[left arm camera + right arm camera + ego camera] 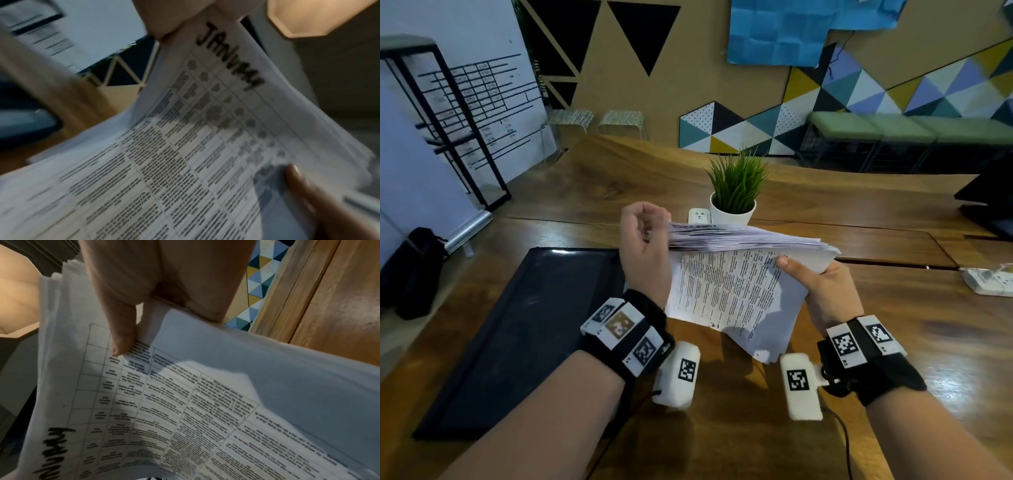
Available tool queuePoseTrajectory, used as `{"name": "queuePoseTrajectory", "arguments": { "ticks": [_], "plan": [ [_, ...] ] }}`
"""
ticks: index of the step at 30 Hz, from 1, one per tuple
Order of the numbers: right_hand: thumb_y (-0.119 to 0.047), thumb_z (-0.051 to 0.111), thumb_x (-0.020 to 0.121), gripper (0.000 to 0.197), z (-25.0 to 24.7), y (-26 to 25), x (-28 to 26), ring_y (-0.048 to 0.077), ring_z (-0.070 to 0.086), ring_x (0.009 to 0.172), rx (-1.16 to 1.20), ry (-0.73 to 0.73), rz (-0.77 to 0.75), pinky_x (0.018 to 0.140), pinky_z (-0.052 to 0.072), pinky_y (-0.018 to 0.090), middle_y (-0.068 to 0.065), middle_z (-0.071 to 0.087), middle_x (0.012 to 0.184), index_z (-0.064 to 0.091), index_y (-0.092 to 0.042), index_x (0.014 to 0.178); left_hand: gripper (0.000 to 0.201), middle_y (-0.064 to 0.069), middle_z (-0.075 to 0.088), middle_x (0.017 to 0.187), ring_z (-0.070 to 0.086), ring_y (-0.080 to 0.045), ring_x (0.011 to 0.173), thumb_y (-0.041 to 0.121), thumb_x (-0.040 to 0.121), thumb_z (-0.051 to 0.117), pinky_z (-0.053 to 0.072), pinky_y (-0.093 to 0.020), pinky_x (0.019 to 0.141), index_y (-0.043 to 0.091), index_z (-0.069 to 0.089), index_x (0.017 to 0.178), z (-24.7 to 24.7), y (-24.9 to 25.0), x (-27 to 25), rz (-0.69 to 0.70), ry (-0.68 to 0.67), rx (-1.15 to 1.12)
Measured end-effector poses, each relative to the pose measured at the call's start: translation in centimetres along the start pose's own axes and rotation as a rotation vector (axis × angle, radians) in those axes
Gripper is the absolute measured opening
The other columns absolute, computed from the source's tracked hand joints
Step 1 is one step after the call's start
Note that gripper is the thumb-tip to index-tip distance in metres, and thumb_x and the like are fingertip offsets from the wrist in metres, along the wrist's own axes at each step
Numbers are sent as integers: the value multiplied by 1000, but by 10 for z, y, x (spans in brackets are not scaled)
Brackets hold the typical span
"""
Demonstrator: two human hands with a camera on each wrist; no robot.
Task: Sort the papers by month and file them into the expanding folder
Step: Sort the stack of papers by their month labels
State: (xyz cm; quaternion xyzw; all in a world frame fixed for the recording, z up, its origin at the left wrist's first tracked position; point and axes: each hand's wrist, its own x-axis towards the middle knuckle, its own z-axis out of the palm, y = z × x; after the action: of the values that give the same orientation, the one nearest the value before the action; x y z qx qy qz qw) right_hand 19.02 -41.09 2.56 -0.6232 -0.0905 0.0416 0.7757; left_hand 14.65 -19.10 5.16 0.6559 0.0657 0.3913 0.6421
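Note:
I hold a thick stack of printed papers (pixel 743 236) above the wooden table (pixel 893 342). My left hand (pixel 654 230) pinches the stack's left edge and lifts the upper sheets, fanning them open. My right hand (pixel 808 274) grips the right edge, its thumb (pixel 123 331) lying on a lower printed sheet (pixel 726 291). The underside of the lifted sheet (pixel 205 100) bears a table and the handwritten word "January" (pixel 228 56). A flat black folder (pixel 517 335) lies closed on the table to the left of my left wrist.
A potted green plant (pixel 736 192) and a white socket (pixel 698 216) stand just behind the papers. A white power strip (pixel 989 281) lies at the right edge, with a dark screen (pixel 989 198) behind it. A black bag (pixel 417 270) sits on the floor at left.

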Motion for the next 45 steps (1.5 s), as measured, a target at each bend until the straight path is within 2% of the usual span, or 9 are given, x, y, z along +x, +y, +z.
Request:
{"name": "queuePoseTrajectory", "arguments": {
  "ticks": [3,8,14,18,23,28,36,40,45],
  "plan": [
    [-42,92,38,63,-5,-1,5,29,68,92,44,24,30,78,55,36,14,72,97,73,-10,89,57,-12,56,111,59,-19,98,62,75,62,52,-33,83,25,47,115,-12,-11,2,-60,-173,-165],
    [-38,92,42,60,-14,0,14,36,65,98,49,12,83,89,50,46,20,69,102,73,-9,90,98,-17,52,129,56,-25,117,72,65,65,46,-44,100,18,32,140,-20,-38,-15,-174,-396,-112],
    [-38,91,41,62,-11,-9,24,33,67,94,52,123,56,85,51,46,16,71,98,70,-7,91,95,-12,61,122,57,-32,114,73,73,57,41,-57,100,1,40,132,-10,-22,-12,-191,-342,-232],
    [-31,87,51,63,-7,-30,29,37,64,101,85,108,-3,88,51,47,19,68,106,67,-1,102,75,4,63,116,60,-13,110,44,78,68,49,-25,87,2,39,132,-4,-9,-1,-140,-395,-135],
    [-15,79,65,28,-3,-25,14,26,68,92,-3,112,-46,78,55,36,9,73,95,69,-9,91,42,-2,70,96,67,-13,85,38,85,53,52,-22,69,4,60,110,-3,-24,-6,-301,-227,-230],
    [9,58,83,33,5,23,-13,-5,63,75,-157,299,1,77,42,28,-5,67,90,59,-23,89,38,-2,70,106,67,-20,99,41,88,52,55,-30,79,16,58,117,-1,-46,-29,-428,-253,-167],
    [-22,53,89,30,32,-14,-6,15,54,116,-119,274,-281,99,44,42,-4,60,120,52,-36,115,26,9,66,110,63,-8,103,40,99,40,52,-25,82,31,52,119,19,-10,-14,-243,-166,-159],
    [-15,53,93,45,34,-15,-21,8,53,112,-302,207,-375,92,49,34,-14,49,120,33,-32,130,46,-4,63,121,60,-25,112,49,93,47,49,-50,94,20,50,129,11,-21,-22,-312,-130,-194],
    [-8,57,90,78,16,-14,-21,13,48,102,-623,320,-601,87,42,34,-8,38,125,11,-39,145,32,5,66,94,66,-11,85,32,99,40,53,-20,65,11,52,119,-1,-34,-29,-303,-139,-97]
  ]
}}
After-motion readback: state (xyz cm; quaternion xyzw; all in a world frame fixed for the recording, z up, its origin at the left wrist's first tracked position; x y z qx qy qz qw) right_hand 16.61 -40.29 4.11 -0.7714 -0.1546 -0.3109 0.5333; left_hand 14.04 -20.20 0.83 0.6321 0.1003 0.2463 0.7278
